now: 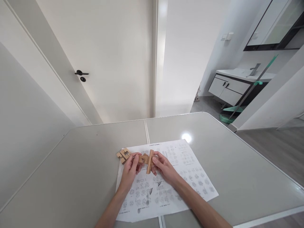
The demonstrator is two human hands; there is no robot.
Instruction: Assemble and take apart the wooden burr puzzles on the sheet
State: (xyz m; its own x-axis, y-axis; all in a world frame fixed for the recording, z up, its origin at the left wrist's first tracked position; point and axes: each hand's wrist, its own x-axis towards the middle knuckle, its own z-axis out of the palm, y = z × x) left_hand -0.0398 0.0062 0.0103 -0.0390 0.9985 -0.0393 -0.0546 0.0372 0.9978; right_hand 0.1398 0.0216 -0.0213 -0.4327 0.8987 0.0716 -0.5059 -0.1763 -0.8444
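Both hands hold pieces of a wooden puzzle above a printed sheet (199, 186). My left hand (130, 167) is closed on a flat wooden puzzle piece (143, 159) with a dark round hole or notch in it. My right hand (165, 166) pinches a wooden rod (150, 162), which stands nearly upright in view and crosses the right end of the flat piece. Whether the two pieces are joined I cannot tell. Several notched wooden blocks (123, 154) lie together just beyond my left hand, at the sheet's upper left corner. Fingers hide part of the held pieces.
The sheet lies on a grey table (71, 177) with a pale seam down its middle. Past the far edge stands a white door (114, 63) with a black handle (81, 73). At the right are a washbasin cabinet (228, 87) and a green dustpan (226, 118).
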